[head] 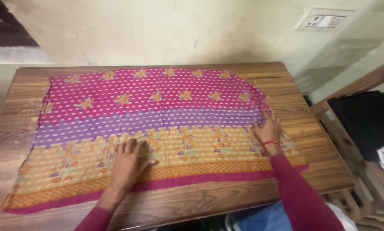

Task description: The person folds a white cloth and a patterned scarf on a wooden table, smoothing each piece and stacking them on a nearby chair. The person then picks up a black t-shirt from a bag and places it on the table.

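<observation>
A printed cloth (157,128) lies spread flat on the wooden counter (286,85), covering most of its top; its long axis runs left to right across the view, parallel to the counter's long edges and to the wall behind; its bands follow that same direction, a magenta band with pale dots and orange star-like flowers along the far side, a lilac dotted band through the middle, a tan band with purple and orange leaf sprigs nearer the person, then a narrow orange strip and a magenta hem along the near edge; the near left corner reaches close to the counter's front left corner, while the right end stops short of the counter's right edge; the far right corner looks rounded and slightly rumpled.

The left hand (128,164) rests palm down on the tan band, left of the cloth's middle, fingers stretched out and pointing toward the far side, gripping nothing; the right hand (267,128) lies flat near the cloth's right end, across the lilac and tan bands, fingers splayed and released, a red band around its wrist; both sleeves are dark maroon.

Beyond the counter stands a pale plastered wall (157,30) with a white switch plate (324,20) at upper right; to the right of the counter is a wooden frame (350,141) with dark fabric behind it.
</observation>
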